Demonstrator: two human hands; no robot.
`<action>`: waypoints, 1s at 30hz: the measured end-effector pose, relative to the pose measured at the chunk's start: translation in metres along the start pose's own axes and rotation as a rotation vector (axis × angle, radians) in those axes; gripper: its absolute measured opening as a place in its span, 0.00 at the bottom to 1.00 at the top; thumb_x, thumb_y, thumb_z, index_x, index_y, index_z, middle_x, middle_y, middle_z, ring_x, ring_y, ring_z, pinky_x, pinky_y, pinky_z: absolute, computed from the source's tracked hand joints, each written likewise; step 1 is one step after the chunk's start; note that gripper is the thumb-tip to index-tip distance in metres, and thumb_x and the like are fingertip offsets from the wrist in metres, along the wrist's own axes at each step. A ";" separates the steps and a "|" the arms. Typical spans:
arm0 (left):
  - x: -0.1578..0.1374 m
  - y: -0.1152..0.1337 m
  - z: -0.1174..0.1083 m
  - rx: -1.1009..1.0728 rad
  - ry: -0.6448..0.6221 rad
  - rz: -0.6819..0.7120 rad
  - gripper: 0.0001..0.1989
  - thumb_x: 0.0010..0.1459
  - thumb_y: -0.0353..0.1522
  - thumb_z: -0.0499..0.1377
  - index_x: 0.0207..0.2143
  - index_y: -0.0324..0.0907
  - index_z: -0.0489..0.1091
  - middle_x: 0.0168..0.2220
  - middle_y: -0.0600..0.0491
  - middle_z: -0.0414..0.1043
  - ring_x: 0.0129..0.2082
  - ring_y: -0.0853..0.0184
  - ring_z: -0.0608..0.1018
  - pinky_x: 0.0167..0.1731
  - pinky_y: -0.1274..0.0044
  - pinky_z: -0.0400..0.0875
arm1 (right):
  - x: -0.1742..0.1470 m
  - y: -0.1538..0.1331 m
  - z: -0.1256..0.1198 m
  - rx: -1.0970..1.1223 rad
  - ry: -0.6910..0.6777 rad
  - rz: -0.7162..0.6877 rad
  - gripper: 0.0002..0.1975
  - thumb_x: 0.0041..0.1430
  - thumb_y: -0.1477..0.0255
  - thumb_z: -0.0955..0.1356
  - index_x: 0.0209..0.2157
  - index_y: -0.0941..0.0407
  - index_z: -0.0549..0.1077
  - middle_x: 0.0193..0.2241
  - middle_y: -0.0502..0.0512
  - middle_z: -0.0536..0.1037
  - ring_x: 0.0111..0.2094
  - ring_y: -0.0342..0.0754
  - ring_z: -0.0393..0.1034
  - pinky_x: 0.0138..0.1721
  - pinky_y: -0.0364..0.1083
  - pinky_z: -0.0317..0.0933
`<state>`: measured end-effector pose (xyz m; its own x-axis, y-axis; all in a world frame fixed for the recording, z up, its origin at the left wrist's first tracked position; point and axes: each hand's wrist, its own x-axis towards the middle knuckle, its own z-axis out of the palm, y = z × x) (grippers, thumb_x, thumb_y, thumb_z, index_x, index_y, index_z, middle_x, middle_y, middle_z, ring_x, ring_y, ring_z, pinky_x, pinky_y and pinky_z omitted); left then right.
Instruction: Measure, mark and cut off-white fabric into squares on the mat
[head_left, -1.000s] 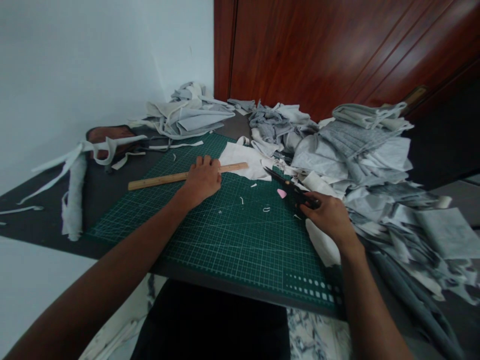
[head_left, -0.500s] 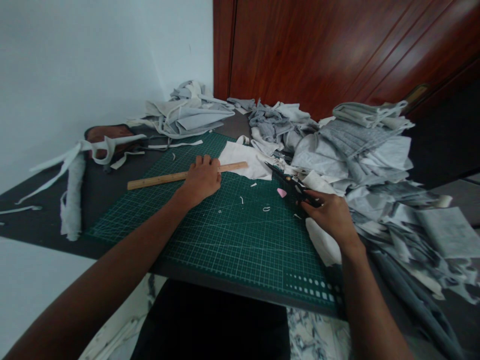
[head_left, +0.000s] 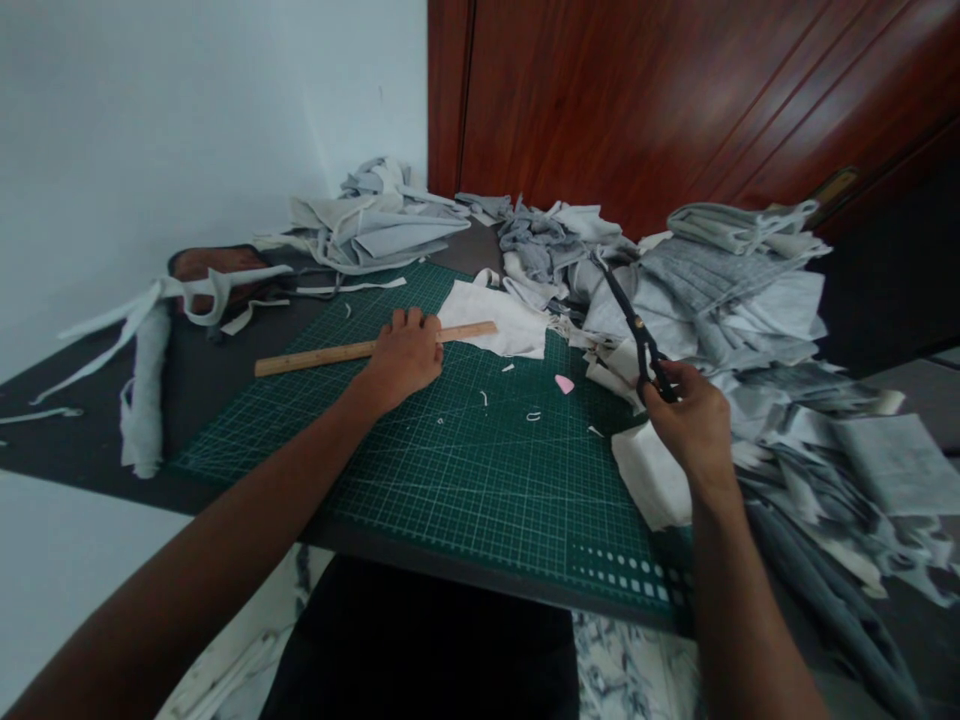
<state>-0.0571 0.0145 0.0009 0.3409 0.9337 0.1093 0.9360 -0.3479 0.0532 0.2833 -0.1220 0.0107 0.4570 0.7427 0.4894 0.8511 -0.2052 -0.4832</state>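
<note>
My left hand point(head_left: 409, 355) is closed over a wooden ruler point(head_left: 319, 359), whose right end lies across a piece of white cloth point(head_left: 504, 313). Both rest on the green cutting mat point(head_left: 480, 470). Black scissors point(head_left: 637, 328) are in my right hand point(head_left: 690, 415), blades pointing away over the edge of the fabric heap. Left of the scissors' handles lies a pink tailor's chalk point(head_left: 564, 384). A folded white cloth point(head_left: 651, 475) lies just below my right hand, partly hidden by the wrist. Small white snippets point(head_left: 533, 416) are scattered on the mat.
Grey and white fabric scraps point(head_left: 720, 290) are heaped along the right and back. Another pile point(head_left: 375, 230) stands by the wall. At left are a brown pouch point(head_left: 214, 265), cloth strips point(head_left: 112, 345) and a rolled cloth point(head_left: 146, 400). A wooden door point(head_left: 637, 110) rises behind.
My right hand has moved right with the scissors, whose tips have swung away from the white cloth toward the heap. My left hand and the ruler have stayed put.
</note>
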 end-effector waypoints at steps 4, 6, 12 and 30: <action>0.000 -0.001 0.000 0.004 0.006 0.010 0.18 0.70 0.33 0.51 0.58 0.36 0.67 0.59 0.35 0.67 0.61 0.45 0.68 0.57 0.59 0.69 | 0.000 -0.002 -0.001 0.047 0.014 0.013 0.24 0.55 0.55 0.70 0.46 0.58 0.78 0.33 0.60 0.83 0.31 0.55 0.77 0.32 0.49 0.68; 0.000 -0.001 0.000 0.009 0.001 0.010 0.18 0.71 0.33 0.50 0.58 0.36 0.67 0.59 0.36 0.67 0.61 0.45 0.68 0.56 0.60 0.69 | 0.000 -0.003 -0.001 0.080 -0.005 0.036 0.24 0.55 0.55 0.71 0.47 0.57 0.78 0.33 0.59 0.82 0.31 0.54 0.76 0.33 0.50 0.68; -0.001 0.000 -0.001 0.004 0.001 0.014 0.17 0.71 0.32 0.50 0.57 0.35 0.67 0.59 0.36 0.66 0.62 0.46 0.68 0.57 0.61 0.69 | -0.002 -0.011 -0.001 0.215 -0.033 0.070 0.23 0.54 0.57 0.73 0.47 0.56 0.78 0.34 0.57 0.81 0.33 0.53 0.76 0.36 0.50 0.70; 0.002 -0.002 0.003 -0.047 0.042 0.024 0.15 0.71 0.30 0.51 0.55 0.34 0.69 0.56 0.36 0.68 0.61 0.46 0.68 0.58 0.59 0.69 | -0.009 -0.031 0.005 1.010 -0.174 0.051 0.16 0.56 0.58 0.76 0.41 0.51 0.77 0.29 0.47 0.67 0.24 0.42 0.58 0.26 0.43 0.55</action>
<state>-0.0577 0.0171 -0.0016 0.3581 0.9211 0.1526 0.9221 -0.3746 0.0967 0.2518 -0.1194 0.0174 0.3740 0.8470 0.3777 0.1803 0.3331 -0.9255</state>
